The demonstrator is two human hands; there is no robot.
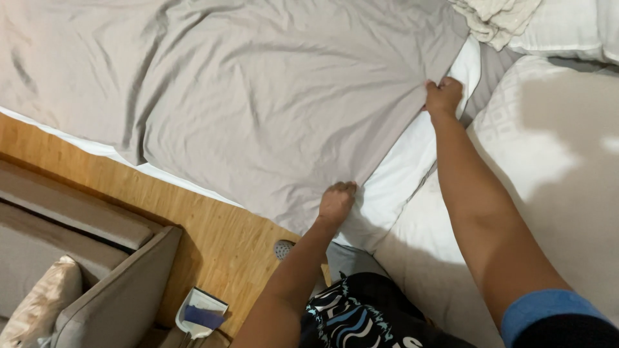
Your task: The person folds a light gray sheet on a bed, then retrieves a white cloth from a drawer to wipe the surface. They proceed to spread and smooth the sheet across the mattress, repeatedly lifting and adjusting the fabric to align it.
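**Grey sheet: soft, light, gripped along one edge**

Grey sheet (pixel 258 103) lies spread over the bed, creased, one edge hanging toward the wood floor (pixel 213 238). Judged thin, limp and light; it will bunch and slide rather than hold shape, so take it at edge or corner, as you do now.

Left of frame: grey sofa (pixel 97 270) with a beige cushion (pixel 39 309); a dustpan (pixel 201 312) stands on the floor beside it.

Your left hand (pixel 336 201) is closed in a fist, pinching the sheet's near corner. Under that edge shows a white pillow (pixel 406 174).

Your right hand (pixel 443 96) is likewise closed, bunching the same edge farther up.

Right of frame: a patterned white cover (pixel 548 135); a cream knitted throw (pixel 496 19) lies at top.
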